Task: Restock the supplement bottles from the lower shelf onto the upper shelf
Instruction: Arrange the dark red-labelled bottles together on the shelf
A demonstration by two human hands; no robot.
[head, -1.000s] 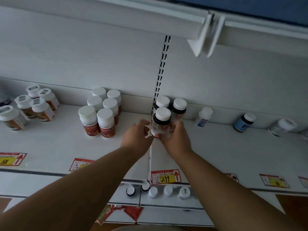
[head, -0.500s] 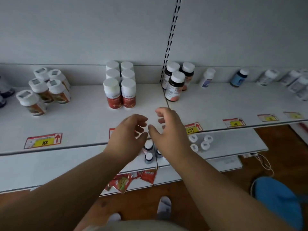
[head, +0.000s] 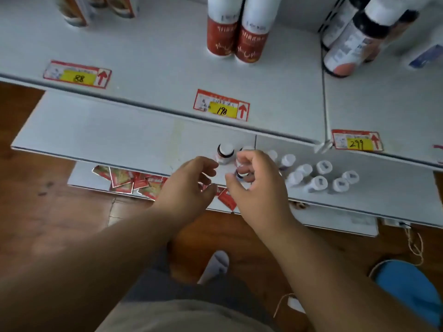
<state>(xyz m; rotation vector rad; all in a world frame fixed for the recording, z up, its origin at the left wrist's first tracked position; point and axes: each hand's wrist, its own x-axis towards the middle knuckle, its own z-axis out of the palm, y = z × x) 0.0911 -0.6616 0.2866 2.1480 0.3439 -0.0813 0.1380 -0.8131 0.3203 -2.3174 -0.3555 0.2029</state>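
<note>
Grey lower shelf (head: 119, 137) w/ bottles, over brown wood floor (head: 60, 212).

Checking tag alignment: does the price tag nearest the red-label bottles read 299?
No. The tag in front of the red-label bottles reads 198; the 299 tag sits further right.

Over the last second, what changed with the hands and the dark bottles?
Both hands let go of the dark bottle on the upper shelf and dropped to the lower shelf. The right hand now curls around a small dark bottle; the left hand hovers beside it, holding nothing. The red-labelled bottles stayed put.
</note>
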